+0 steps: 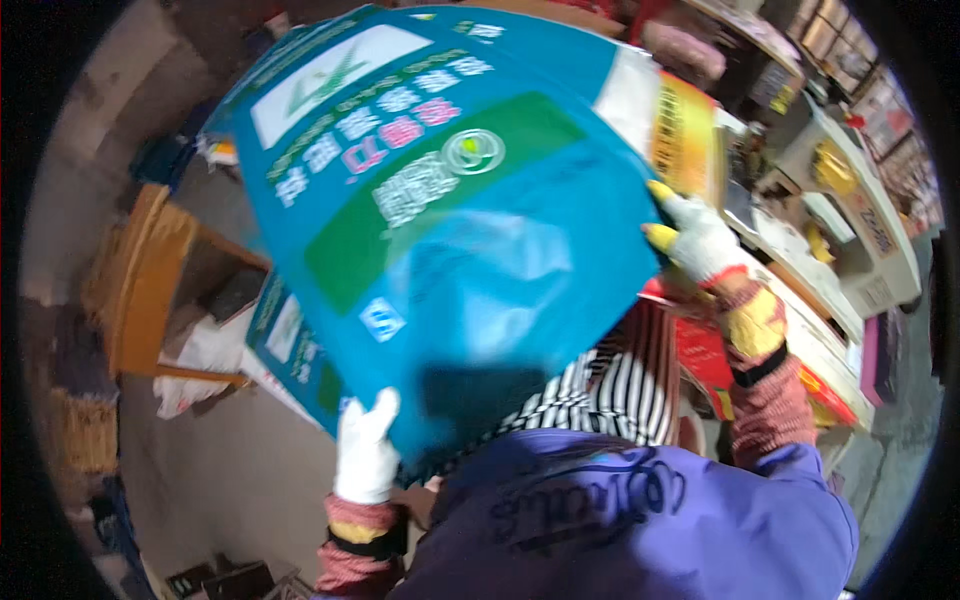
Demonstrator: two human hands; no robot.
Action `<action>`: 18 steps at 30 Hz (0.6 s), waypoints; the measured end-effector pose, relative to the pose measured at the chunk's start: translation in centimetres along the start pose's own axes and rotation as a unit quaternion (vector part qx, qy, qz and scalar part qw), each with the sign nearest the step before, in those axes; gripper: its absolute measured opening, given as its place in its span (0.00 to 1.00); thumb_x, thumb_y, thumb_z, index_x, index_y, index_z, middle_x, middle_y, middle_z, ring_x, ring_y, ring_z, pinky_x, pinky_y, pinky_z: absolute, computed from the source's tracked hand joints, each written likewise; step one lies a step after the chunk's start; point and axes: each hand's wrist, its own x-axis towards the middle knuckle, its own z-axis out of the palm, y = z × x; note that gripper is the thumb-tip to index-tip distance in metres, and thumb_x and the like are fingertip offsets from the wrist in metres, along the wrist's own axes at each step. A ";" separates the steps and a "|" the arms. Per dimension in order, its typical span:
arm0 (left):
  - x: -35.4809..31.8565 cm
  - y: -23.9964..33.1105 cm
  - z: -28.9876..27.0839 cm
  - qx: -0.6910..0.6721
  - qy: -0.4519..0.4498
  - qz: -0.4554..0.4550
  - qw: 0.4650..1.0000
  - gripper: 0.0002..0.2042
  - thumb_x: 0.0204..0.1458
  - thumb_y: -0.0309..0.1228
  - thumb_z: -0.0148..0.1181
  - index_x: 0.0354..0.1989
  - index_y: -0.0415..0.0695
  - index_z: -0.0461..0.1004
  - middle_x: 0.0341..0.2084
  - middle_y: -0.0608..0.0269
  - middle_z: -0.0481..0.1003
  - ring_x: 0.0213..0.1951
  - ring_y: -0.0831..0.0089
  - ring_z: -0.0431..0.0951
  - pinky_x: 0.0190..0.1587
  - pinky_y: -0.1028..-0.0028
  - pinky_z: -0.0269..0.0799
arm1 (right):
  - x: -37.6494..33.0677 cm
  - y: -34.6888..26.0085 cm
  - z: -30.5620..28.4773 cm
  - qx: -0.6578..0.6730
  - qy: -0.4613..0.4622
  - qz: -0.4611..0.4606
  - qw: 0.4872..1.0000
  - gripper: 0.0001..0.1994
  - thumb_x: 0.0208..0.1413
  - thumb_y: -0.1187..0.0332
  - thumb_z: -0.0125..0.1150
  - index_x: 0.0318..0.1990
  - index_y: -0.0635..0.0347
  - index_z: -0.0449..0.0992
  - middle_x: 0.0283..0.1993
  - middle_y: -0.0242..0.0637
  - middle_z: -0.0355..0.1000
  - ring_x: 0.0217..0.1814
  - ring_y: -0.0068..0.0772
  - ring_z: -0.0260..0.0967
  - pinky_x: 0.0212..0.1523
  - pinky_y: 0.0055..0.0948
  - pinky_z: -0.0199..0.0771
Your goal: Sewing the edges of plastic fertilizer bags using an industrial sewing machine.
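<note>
A large teal-blue printed sack point(480, 270) with a green band and white patches spreads in front of me, above my lap. My left hand point(367, 450), in a white glove, grips its lower left edge with the thumb on top. At the sack's right edge is my right hand point(700, 240), in a white glove with yellow fingertips; its fingers are closed on that edge. Part of each hand is hidden. Beneath the sack's left side shows another blue printed piece point(290, 340); whether it belongs to the same sack I cannot tell.
To the left stands a wooden frame like a stool or chair point(150, 290), with white crumpled material point(210, 345) beside it. Stacked packages in yellow, white and red point(690, 130) lie at the right. A pale box point(865, 200) holding yellow items stands farther right.
</note>
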 end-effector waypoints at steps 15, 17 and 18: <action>-6.5 -4.4 -15.7 0.144 0.309 -0.029 0.940 0.26 0.53 0.44 0.53 0.54 0.39 0.61 0.44 0.60 0.68 0.42 0.71 0.68 0.43 0.68 0.66 | 9.7 -19.9 3.4 0.318 -0.045 -0.219 0.921 0.15 0.48 0.64 0.53 0.44 0.50 0.76 0.36 0.34 0.75 0.38 0.28 0.69 0.40 0.26 0.68; -3.9 -5.1 -13.2 0.014 0.386 -0.057 0.921 0.26 0.54 0.45 0.52 0.54 0.38 0.60 0.46 0.59 0.67 0.43 0.70 0.68 0.46 0.69 0.64 | 10.4 -22.0 8.3 0.231 -0.049 -0.209 0.949 0.15 0.47 0.63 0.52 0.43 0.45 0.77 0.35 0.42 0.75 0.39 0.42 0.72 0.41 0.32 0.70; -2.3 -5.6 -13.2 -0.041 0.428 -0.076 0.900 0.26 0.54 0.45 0.51 0.54 0.38 0.60 0.46 0.58 0.67 0.44 0.69 0.67 0.47 0.70 0.64 | 10.0 -23.5 9.7 0.197 -0.122 -0.168 0.958 0.16 0.48 0.66 0.51 0.45 0.45 0.75 0.39 0.42 0.74 0.42 0.45 0.71 0.43 0.35 0.70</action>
